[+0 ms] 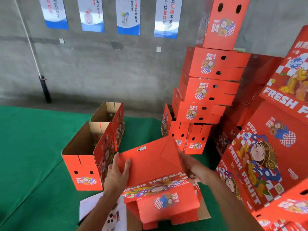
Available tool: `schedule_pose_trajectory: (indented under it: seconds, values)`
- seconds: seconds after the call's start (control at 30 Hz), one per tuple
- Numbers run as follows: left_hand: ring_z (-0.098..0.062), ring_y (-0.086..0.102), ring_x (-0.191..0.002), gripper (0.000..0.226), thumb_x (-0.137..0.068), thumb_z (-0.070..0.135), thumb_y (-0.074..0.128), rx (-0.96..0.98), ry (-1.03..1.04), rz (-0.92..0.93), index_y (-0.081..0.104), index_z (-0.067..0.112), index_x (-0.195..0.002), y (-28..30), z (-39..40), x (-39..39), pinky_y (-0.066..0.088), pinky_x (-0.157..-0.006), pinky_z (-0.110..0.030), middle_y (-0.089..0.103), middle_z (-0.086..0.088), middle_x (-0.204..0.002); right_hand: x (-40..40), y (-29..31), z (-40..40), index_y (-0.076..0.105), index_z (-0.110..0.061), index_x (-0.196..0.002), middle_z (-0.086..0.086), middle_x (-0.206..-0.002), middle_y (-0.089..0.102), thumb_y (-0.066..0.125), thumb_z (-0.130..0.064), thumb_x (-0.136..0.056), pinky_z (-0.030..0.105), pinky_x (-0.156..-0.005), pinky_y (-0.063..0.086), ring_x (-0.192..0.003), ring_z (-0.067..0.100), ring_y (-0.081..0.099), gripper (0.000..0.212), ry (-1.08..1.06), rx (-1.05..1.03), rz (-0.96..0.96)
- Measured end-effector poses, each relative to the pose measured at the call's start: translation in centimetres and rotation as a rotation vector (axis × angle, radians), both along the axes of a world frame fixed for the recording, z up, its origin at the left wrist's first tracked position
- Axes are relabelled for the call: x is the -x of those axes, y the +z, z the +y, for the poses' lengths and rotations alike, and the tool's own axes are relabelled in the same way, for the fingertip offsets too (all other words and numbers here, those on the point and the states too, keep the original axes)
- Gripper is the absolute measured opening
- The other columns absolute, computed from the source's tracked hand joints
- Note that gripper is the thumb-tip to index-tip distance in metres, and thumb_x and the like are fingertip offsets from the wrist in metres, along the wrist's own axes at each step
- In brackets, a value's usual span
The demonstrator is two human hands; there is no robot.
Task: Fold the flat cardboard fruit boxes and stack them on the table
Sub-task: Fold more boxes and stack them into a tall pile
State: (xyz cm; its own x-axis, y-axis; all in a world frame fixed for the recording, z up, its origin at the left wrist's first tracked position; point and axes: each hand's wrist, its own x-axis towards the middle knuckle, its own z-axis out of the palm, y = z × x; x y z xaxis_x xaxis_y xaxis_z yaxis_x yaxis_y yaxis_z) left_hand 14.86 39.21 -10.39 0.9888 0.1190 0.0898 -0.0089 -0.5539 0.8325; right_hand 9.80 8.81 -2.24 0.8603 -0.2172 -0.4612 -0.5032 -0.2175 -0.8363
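Red cardboard fills most of what we see: we hold a half-folded fruit box (150,165) over the green table cover (33,147), its plain red bottom panels turned up toward us and its printed side, with "FRESH FRUIT" upside down, facing our body. Our left hand (116,174) grips the box's left edge, fingers laid flat along the panel and thumb curled over its face. Our right hand (193,169) clasps the right edge, fingers wrapped round the cardboard.

To the left two folded boxes stand open-topped on the table, one (86,157) nearer us and one (108,117) just behind it, touching. We see brown inner walls in both; what lies at their bottoms we cannot tell.

Behind our box rises a stack of folded boxes (210,87), leaning a little, with two more boxes at its base (188,137) standing on end. Along the right edge flat unfolded boxes (260,160) lean in a tilted pile, cartoon print facing us.

Below our hands another red carton flap (166,207) lies on brown card, beside white printed paper (93,204). On the grey concrete wall (100,67) hang four blue-and-white posters (128,15).
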Motion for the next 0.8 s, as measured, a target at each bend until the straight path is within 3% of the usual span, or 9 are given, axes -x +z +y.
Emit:
schedule_pose_trajectory:
  seconds: [0.1, 0.17, 0.27, 0.33, 0.43, 0.57, 0.67, 0.73, 0.8]
  values:
    - [-0.034, 0.028, -0.151, 0.088, -0.091, 0.08, 0.034, 0.185, 0.074, -0.032, 0.019, 0.031, -0.163, 0.9, 1.0, -0.8, 0.025, -0.123, -0.054, 0.029, -0.015, -0.165, -2.3, 5.3, 1.9, 0.055, -0.045, -0.13, 0.0, -0.088, 0.068, 0.054, -0.083, -0.083, 0.039, -0.062, 0.063, -0.073, 0.022, 0.07, 0.06, 0.123, 0.118, -0.188]
    - [-0.029, 0.021, -0.155, 0.08, -0.098, 0.07, 0.038, 0.329, 0.075, -0.002, 0.018, 0.028, -0.164, 1.4, 0.9, -1.0, 0.019, -0.125, -0.053, 0.023, -0.01, -0.168, -3.6, 7.3, 3.8, 0.043, -0.057, -0.136, -0.002, -0.119, 0.067, 0.048, -0.087, -0.083, 0.039, -0.074, 0.063, -0.092, 0.02, 0.071, 0.061, 0.236, 0.347, -0.336]
    - [-0.017, 0.046, -0.142, 0.053, -0.101, 0.068, 0.036, 0.754, -0.096, 0.139, 0.047, 0.046, -0.148, 2.3, 0.0, -0.9, 0.036, -0.118, -0.054, 0.051, 0.008, -0.154, -5.5, 5.7, 7.1, 0.025, -0.056, -0.149, 0.001, -0.124, 0.065, 0.035, -0.084, -0.09, 0.039, -0.084, 0.054, -0.104, 0.025, 0.066, 0.066, 0.41, 0.854, -0.655]
    - [-0.015, 0.062, -0.125, 0.053, -0.095, 0.077, 0.038, 0.94, -0.17, 0.217, 0.058, 0.05, -0.135, 1.7, -0.4, -1.9, 0.047, -0.106, -0.059, 0.067, 0.01, -0.134, -6.4, 2.6, 9.6, 0.011, -0.054, -0.156, 0.006, -0.114, 0.058, 0.033, -0.071, -0.098, 0.042, -0.08, 0.052, -0.102, 0.032, 0.063, 0.064, 0.5, 1.087, -0.721]
    - [-0.018, 0.066, -0.107, 0.046, -0.101, 0.051, 0.058, 0.861, -0.109, 0.203, 0.052, 0.034, -0.143, -0.9, -1.3, -3.9, 0.057, -0.091, -0.048, 0.066, 0.003, -0.125, -8.2, -2.2, 11.6, -0.009, -0.05, -0.16, 0.012, -0.131, 0.043, 0.036, -0.056, -0.105, 0.043, -0.087, 0.052, -0.112, 0.034, 0.055, 0.071, 0.593, 1.238, -0.602]
    - [-0.019, 0.069, -0.072, 0.059, -0.1, 0.007, 0.062, 0.691, -0.122, 0.201, 0.041, 0.019, -0.154, -5.5, -1.5, -8.4, 0.058, -0.06, -0.032, 0.076, -0.006, -0.1, -12.2, -7.0, 12.4, -0.013, -0.049, -0.159, 0.02, -0.147, 0.034, 0.035, -0.052, -0.107, 0.044, -0.093, 0.05, -0.12, 0.036, 0.052, 0.071, 0.611, 1.23, -0.54]
    - [-0.002, 0.067, -0.08, 0.063, -0.101, 0.012, 0.063, 0.585, -0.079, 0.217, 0.037, 0.024, -0.157, -8.3, -1.1, -13.7, 0.053, -0.068, -0.018, 0.072, 0.0, -0.106, -15.8, -9.6, 13.1, -0.011, -0.045, -0.161, 0.026, -0.15, 0.033, 0.038, -0.045, -0.108, 0.046, -0.093, 0.05, -0.117, 0.04, 0.053, 0.073, 0.593, 1.233, -0.539]
    - [-0.01, 0.063, -0.109, 0.063, -0.102, 0.026, 0.064, 0.499, -0.084, 0.213, 0.035, 0.032, -0.158, -9.5, -1.1, -17.1, 0.051, -0.091, -0.026, 0.062, 0.002, -0.135, -18.4, -10.6, 13.6, -0.01, -0.043, -0.162, 0.029, -0.152, 0.029, 0.044, -0.039, -0.107, 0.047, -0.096, 0.05, -0.119, 0.042, 0.053, 0.077, 0.586, 1.217, -0.519]
    - [-0.017, 0.061, -0.118, 0.063, -0.102, 0.032, 0.063, 0.488, -0.062, 0.231, 0.035, 0.034, -0.158, -10.5, -1.3, -20.2, 0.05, -0.1, -0.029, 0.056, 0.003, -0.143, -20.9, -11.7, 14.0, -0.009, -0.041, -0.162, 0.031, -0.159, 0.019, 0.046, -0.037, -0.106, 0.048, -0.103, 0.047, -0.127, 0.044, 0.05, 0.079, 0.589, 1.202, -0.472]
